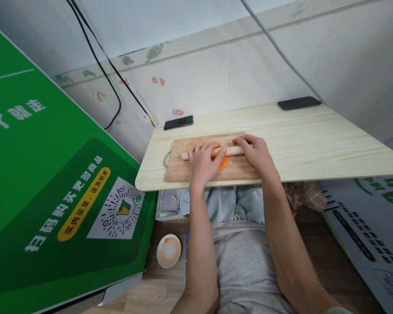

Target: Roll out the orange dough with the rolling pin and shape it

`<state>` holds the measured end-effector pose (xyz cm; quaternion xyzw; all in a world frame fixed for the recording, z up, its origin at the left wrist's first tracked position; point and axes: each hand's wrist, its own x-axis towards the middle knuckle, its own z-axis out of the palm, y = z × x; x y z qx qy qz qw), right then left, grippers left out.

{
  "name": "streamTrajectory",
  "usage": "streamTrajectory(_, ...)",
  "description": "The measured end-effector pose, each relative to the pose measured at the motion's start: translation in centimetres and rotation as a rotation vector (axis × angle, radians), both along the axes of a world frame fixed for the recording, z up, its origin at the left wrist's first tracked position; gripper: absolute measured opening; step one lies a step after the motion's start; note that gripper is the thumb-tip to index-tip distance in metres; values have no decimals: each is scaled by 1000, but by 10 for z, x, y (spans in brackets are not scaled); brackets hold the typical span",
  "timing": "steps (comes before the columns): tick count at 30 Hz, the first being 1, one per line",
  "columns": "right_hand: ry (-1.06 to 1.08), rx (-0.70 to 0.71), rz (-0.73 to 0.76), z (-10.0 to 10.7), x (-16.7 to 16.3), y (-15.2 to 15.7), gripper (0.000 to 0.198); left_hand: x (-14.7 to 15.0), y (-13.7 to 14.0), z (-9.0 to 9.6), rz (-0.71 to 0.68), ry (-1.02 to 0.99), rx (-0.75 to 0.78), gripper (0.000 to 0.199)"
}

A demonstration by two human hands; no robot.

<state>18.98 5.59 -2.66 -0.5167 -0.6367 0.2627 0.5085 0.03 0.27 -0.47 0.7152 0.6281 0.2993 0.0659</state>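
Observation:
A pale wooden rolling pin (pixel 235 151) lies crosswise on a wooden cutting board (pixel 178 171). Over its left part rests my left hand (pixel 205 161), fingers curved across the wood and thumb along the near side. My right hand (pixel 253 150) is closed on the pin's right end. Just below the pin, between both hands, shows a flat piece of orange dough (pixel 223 163); the rest of it is hidden by the pin and my left hand. Light flour-like smears mark the board around it.
The board lies on a pale wood-grain table (pixel 321 139). One black phone (pixel 178 122) is at the back left, another phone (pixel 299 103) at the back right. A green printed panel (pixel 68 196) stands on the left. Below, a white bowl (pixel 169 250) is near the floor.

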Motion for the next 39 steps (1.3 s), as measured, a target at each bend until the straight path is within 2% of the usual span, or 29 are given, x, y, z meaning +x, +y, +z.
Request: streamTrajectory(39,-18,-3,-4,2,0,-3,23,0,0,0,-5,5,-6,26)
